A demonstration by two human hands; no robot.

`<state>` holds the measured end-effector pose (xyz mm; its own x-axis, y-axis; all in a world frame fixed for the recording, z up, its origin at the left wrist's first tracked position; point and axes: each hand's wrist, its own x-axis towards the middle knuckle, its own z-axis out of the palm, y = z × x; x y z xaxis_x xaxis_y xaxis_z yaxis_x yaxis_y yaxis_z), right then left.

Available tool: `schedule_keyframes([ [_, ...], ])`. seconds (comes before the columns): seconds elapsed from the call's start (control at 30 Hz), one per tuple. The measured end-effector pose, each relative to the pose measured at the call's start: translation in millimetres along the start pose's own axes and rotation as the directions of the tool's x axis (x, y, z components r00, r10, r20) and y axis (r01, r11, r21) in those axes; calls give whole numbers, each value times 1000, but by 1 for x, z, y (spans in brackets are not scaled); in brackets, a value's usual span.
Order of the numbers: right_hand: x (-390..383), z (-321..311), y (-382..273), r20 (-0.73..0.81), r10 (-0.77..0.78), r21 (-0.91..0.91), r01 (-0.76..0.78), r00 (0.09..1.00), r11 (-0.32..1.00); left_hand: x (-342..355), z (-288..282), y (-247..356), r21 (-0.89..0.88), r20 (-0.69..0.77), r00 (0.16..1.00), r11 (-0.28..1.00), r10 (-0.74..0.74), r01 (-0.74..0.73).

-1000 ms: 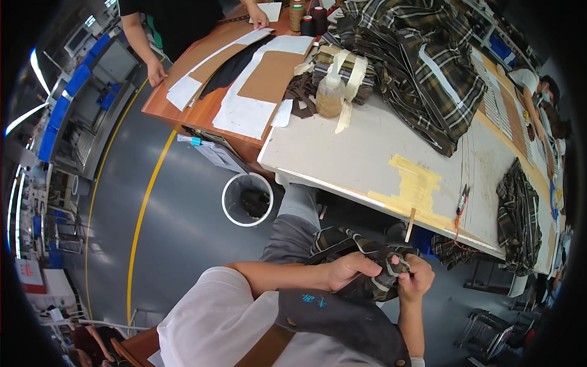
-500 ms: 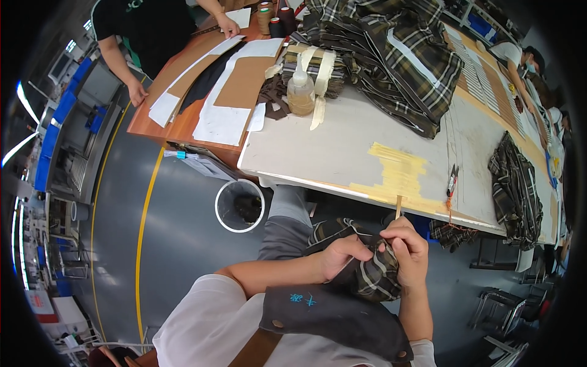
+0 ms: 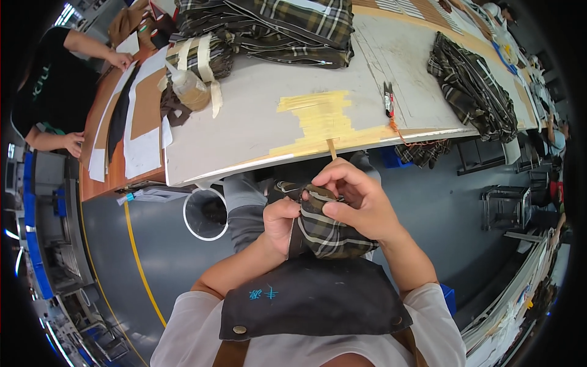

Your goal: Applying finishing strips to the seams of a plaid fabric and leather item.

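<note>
An olive, grey and black plaid garment piece (image 3: 330, 235) is bunched over my lap, between my hands. My left hand (image 3: 281, 223) is closed on its left edge, beside a strip along the fabric. My right hand (image 3: 358, 202) grips the top of the fabric, index finger curled over it and thumb against it. Just beyond my right hand, a thin wooden stick (image 3: 332, 148) juts from the table edge at a patch of yellow tape (image 3: 315, 116). What lies under the bunched cloth is hidden.
The pale table (image 3: 251, 110) holds plaid piles (image 3: 269, 30), another bundle (image 3: 471, 92), red-handled snips (image 3: 389, 99) and a glue bottle (image 3: 189, 92). A co-worker (image 3: 55, 92) handles paper patterns (image 3: 143, 116) at left. A white bin (image 3: 205, 214) stands below; stools (image 3: 504, 208) are at right.
The view has swung rightward, shifting the table leftward and upward in it. My hands still hold the fabric; the right hand's fingers now reach over its top, with the thumb lower.
</note>
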<state>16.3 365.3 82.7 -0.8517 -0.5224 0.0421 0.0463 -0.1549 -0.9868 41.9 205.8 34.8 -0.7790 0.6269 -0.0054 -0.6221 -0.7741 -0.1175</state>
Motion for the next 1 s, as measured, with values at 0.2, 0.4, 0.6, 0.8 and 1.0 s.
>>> schedule_keyframes([
  [0.2,-8,-10,-6,-4,18,75,-17,1000,997,4,1,-7,80,-70,997,997,-11,17],
  [0.4,-5,-7,-14,13,-2,-141,4,1000,990,10,10,-5,290,-142,988,952,-60,100],
  [0.6,-17,-21,-13,-2,-10,-12,10,1000,1000,15,12,-6,559,-218,975,812,-47,164],
  [0.8,-24,-23,-13,19,180,306,-177,984,935,11,-10,-5,350,-250,958,910,-140,224],
  [1.0,-31,-22,-14,-73,96,187,-81,993,979,14,9,-12,370,-210,964,899,-163,232],
])
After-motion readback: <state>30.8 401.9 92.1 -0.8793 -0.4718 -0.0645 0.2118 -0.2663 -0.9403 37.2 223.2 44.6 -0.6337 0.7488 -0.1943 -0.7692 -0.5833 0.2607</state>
